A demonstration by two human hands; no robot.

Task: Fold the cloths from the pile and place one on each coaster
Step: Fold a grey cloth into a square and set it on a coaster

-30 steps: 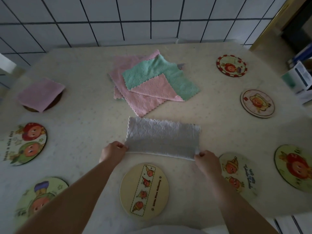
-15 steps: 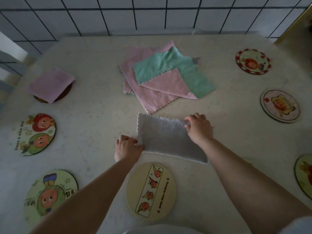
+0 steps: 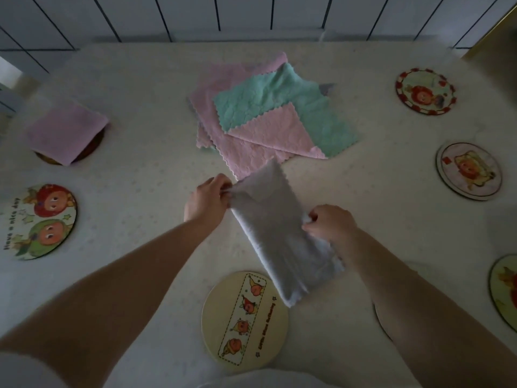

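Observation:
A grey cloth (image 3: 275, 228), folded into a long strip, is lifted off the table and slants from upper left to lower right. My left hand (image 3: 207, 201) pinches its upper left corner. My right hand (image 3: 330, 224) grips its right edge. Its lower end hangs over the rim of a cream coaster (image 3: 244, 320) near the front edge. Behind lies the pile of pink and teal cloths (image 3: 268, 119). A folded pink cloth (image 3: 65, 133) rests on a dark coaster (image 3: 93, 148) at the far left.
Bare picture coasters ring the table: two at the left (image 3: 39, 221), three at the right (image 3: 425, 91) (image 3: 468, 170) (image 3: 503, 292), one partly hidden under my right forearm (image 3: 382, 320). A tiled wall (image 3: 251, 15) stands behind the table.
The grey strip lay flat with a hand at each end; my right hand reached across it, and now both hands have lifted and turned it. The view shifted left.

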